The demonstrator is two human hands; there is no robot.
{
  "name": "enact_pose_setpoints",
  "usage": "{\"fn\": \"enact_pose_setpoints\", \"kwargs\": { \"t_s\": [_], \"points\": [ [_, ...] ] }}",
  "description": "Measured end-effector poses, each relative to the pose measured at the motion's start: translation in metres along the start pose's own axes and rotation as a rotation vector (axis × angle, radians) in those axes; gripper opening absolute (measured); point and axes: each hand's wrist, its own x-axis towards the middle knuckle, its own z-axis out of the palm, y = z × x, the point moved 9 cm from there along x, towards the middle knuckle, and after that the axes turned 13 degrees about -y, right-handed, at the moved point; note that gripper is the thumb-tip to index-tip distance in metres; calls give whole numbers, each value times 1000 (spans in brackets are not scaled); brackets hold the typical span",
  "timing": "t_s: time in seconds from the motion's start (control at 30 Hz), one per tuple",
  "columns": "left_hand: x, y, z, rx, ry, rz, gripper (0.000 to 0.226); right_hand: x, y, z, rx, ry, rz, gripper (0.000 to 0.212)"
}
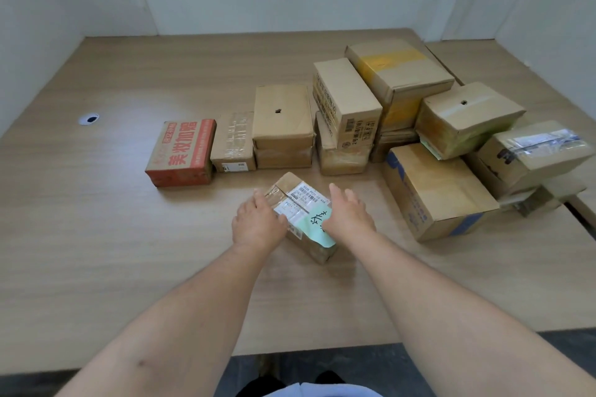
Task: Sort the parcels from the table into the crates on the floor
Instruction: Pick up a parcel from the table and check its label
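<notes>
Red printed carton (180,151) stands leftmost on the wooden table (122,235). Nearer the front edge, the left hand (258,222) lies flat on a taped parcel (301,203) with a green note. The right hand (348,213) is spread open at its right edge. Brown boxes (438,190) are stacked further right.

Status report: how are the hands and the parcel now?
Open left hand, right hand flank the labelled parcel. Parcel on table, not yet lifted. Behind, stacked boxes, not blocking.

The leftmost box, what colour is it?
The leftmost box is orange-red with pale lettering, seen in the head view.
</notes>
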Motion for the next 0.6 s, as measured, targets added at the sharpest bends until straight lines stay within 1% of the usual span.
{"fn": "enact_pose_setpoints", "kwargs": {
  "t_s": [0.1, 0.13, 0.17, 0.23, 0.27, 0.33, 0.4, 0.47, 0.5, 0.57, 0.6],
  "points": [
    [-8, -6, 6, -65, -52, 10, 66, -8, 22, -6, 59, 50, 205, 91],
    [-10, -6, 7, -82, -52, 18, 66, -12, 29, -5, 80, 46, 244, 87],
    [-12, -6, 7, -93, -43, 26, 65, -14, 34, -4, 89, 36, 258, 76],
    [-12, -4, 3, -88, -18, 41, 65, -16, 40, 4, 109, -5, 239, 49],
    [-11, -2, 1, -75, -18, 51, 69, -16, 42, 9, 140, -23, 227, 42],
    [-5, 4, 0, -56, -41, 69, 78, -16, 44, 17, 231, -41, 199, 42],
    [-1, 7, 2, -84, -69, 75, 80, -14, 41, 22, 306, -46, 158, 43],
    [-2, 6, 5, -127, -70, 53, 74, -13, 36, 25, 359, -62, 97, 43],
    [-5, 3, 6, -128, -44, 26, 68, -12, 34, 26, 373, -77, 66, 42],
    [-14, -10, 3, -124, 34, -68, 58, -9, 29, 29, 387, -115, 5, 40],
    [-20, -20, 1, -158, 63, -127, 52, -8, 26, 31, 391, -133, -25, 40]
  ]
}}
